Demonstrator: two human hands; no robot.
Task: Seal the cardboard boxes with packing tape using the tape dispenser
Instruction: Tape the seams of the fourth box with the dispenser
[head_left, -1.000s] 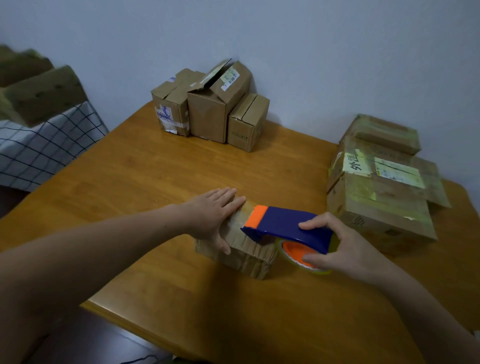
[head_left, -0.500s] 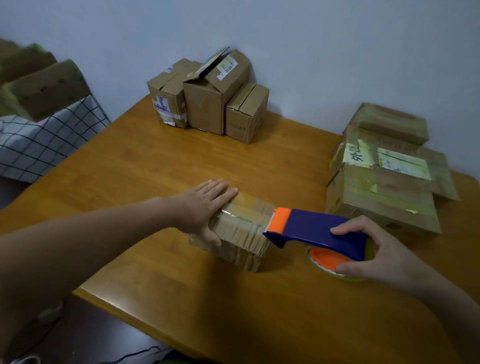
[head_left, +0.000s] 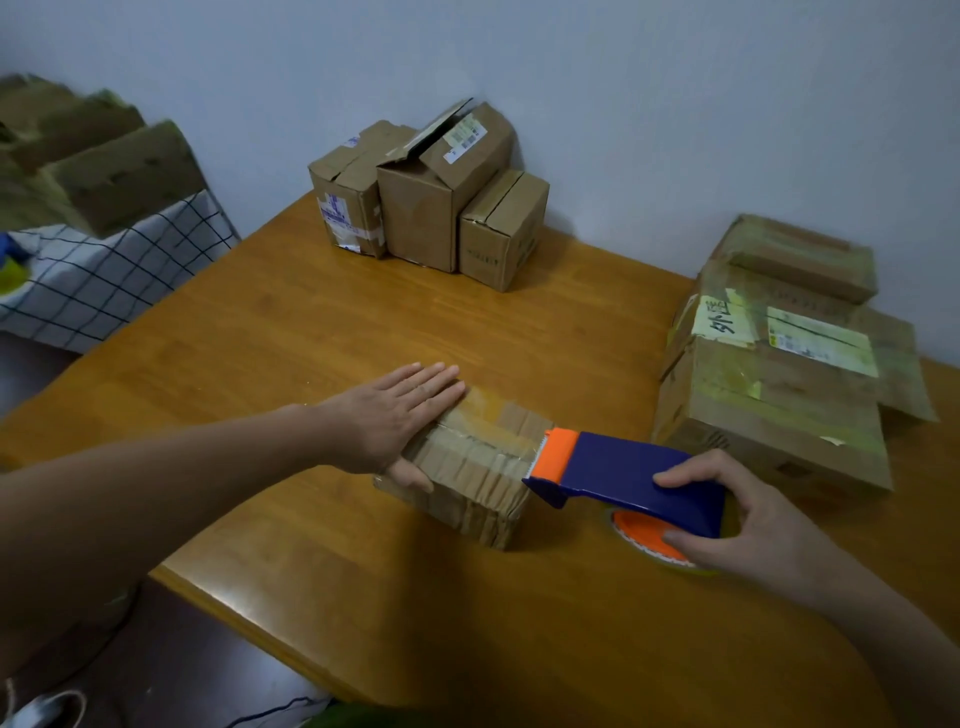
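A small cardboard box (head_left: 478, 483) lies near the front of the wooden table (head_left: 311, 332), with clear tape along its top. My left hand (head_left: 395, 415) presses flat on the box's left end, fingers straight, thumb down its front side. My right hand (head_left: 748, 519) grips the blue and orange tape dispenser (head_left: 618, 473) by its rear. The dispenser's orange blade end sits at the box's right top edge. The orange tape roll (head_left: 644, 535) hangs below it.
Three small boxes (head_left: 431, 197) stand at the back by the wall, the middle one with a flap up. A pile of larger taped boxes (head_left: 779, 364) fills the right side. A checked cloth (head_left: 98, 270) with more boxes lies off the table to the left.
The dispenser has slid right along the box top, from over its middle to its right edge, leaving tape behind. My left hand stays pressed on the box.
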